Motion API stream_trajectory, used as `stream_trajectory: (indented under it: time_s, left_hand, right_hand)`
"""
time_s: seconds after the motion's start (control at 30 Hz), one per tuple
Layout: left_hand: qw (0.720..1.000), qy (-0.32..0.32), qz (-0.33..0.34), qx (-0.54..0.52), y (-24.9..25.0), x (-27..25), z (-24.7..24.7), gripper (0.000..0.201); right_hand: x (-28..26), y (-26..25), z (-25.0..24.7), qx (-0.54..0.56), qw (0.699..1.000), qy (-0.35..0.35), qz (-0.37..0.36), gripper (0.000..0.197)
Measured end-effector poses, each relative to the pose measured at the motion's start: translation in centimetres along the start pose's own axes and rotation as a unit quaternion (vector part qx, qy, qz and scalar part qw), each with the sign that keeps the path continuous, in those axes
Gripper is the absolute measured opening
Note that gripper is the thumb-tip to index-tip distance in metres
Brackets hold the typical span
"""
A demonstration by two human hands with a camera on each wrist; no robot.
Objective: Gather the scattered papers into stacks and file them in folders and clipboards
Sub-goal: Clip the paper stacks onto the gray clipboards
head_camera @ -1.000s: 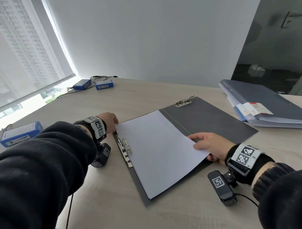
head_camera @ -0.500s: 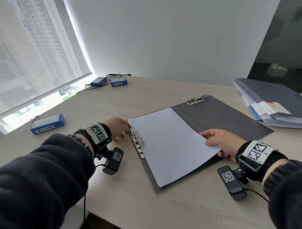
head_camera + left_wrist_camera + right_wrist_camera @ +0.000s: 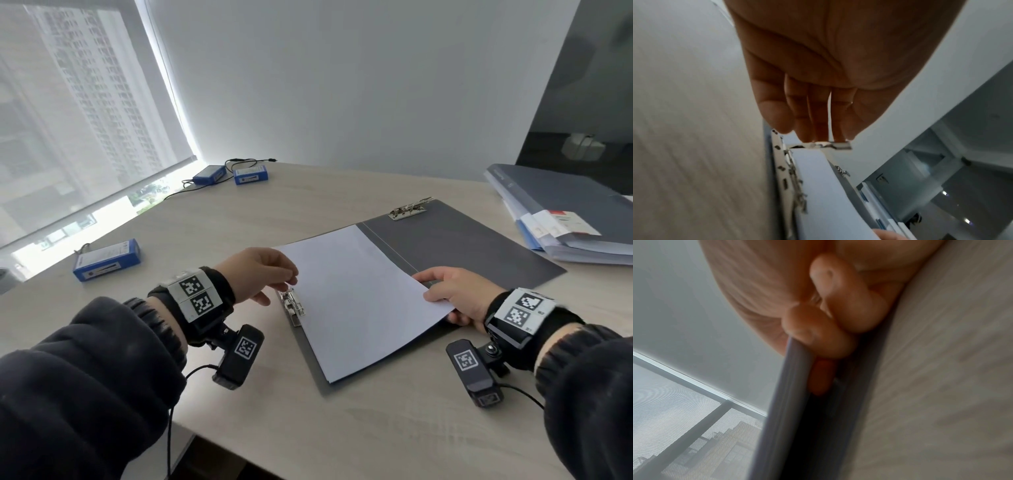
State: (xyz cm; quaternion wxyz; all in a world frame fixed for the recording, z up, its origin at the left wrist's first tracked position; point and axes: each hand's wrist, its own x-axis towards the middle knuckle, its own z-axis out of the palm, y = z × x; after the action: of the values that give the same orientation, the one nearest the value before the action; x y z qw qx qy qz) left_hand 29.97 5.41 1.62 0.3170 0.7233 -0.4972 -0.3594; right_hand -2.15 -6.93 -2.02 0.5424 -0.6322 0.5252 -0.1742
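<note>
An open dark grey folder [image 3: 462, 253] lies on the table, and a white paper stack [image 3: 356, 298] lies on its left half. A metal clip [image 3: 293, 306] sits at the stack's left edge. My left hand [image 3: 287, 279] is over that clip, and its fingertips hold the raised clip lever [image 3: 830, 144] just above the paper stack [image 3: 818, 186]. My right hand [image 3: 431, 291] pinches the stack's right edge, thumb on top and fingers underneath. In the right wrist view the paper stack's edge [image 3: 785, 386] is lifted off the folder [image 3: 859, 386]. A second clip [image 3: 409, 209] sits on the folder's far edge.
A pile of blue-grey folders [image 3: 565, 212] lies at the right. One blue box [image 3: 106, 260] sits at the left. Two more blue boxes [image 3: 250, 174] with a cable [image 3: 246, 160] sit at the back by the window. The table's front edge [image 3: 191, 428] is near my left arm.
My left hand has moved from the paper's top left corner onto the near clip, whose lever now stands up. My right hand has kept its hold on the paper's edge.
</note>
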Motion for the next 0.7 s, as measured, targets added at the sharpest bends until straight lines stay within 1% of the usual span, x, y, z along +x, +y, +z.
stream_trajectory:
  time_s: [0.07,0.17,0.23,0.3,0.43,0.53,0.57,0.67,0.7]
  left_hand:
    - [0.996,0.009,0.011,0.085,-0.5,-0.1,-0.1,0.011]
    - [0.988,0.0,-0.02,0.152,-0.7,-0.3,-0.5,0.022]
    - [0.983,-0.015,-0.05,0.178,-0.8,-0.4,-0.6,0.034]
    - [0.979,-0.023,-0.065,0.192,-0.8,-0.5,-0.6,0.044]
    - [0.971,-0.042,-0.074,0.222,-1.0,-0.3,-0.6,0.056]
    - [0.963,-0.068,-0.072,0.25,-1.2,-0.4,-0.4,0.08]
    - [0.959,-0.073,-0.069,0.265,-1.2,-0.3,-0.3,0.082]
    - [0.935,-0.083,-0.052,0.341,-0.5,-0.5,0.7,0.061]
    - [0.923,-0.075,-0.046,0.374,-0.5,-0.5,1.1,0.059]
  right_hand:
    - [0.1,0.1,0.0,-0.001,1.0,0.0,-0.001,0.033]
    - [0.1,0.1,-0.1,-0.005,1.0,0.0,-0.001,0.034]
    - [0.1,0.1,-0.1,-0.007,1.0,-0.001,-0.002,0.034]
    - [0.1,0.2,-0.2,-0.009,1.0,-0.001,-0.001,0.034]
    - [0.2,0.2,-0.2,-0.018,1.0,-0.004,0.0,0.034]
    - [0.3,0.3,-0.2,-0.023,1.0,-0.007,-0.002,0.034]
    - [0.3,0.3,-0.2,-0.025,1.0,-0.007,-0.002,0.034]
    - [0.3,0.4,-0.2,-0.029,1.0,-0.01,-0.004,0.034]
    - [0.3,0.4,-0.2,-0.029,1.0,-0.01,-0.005,0.034]
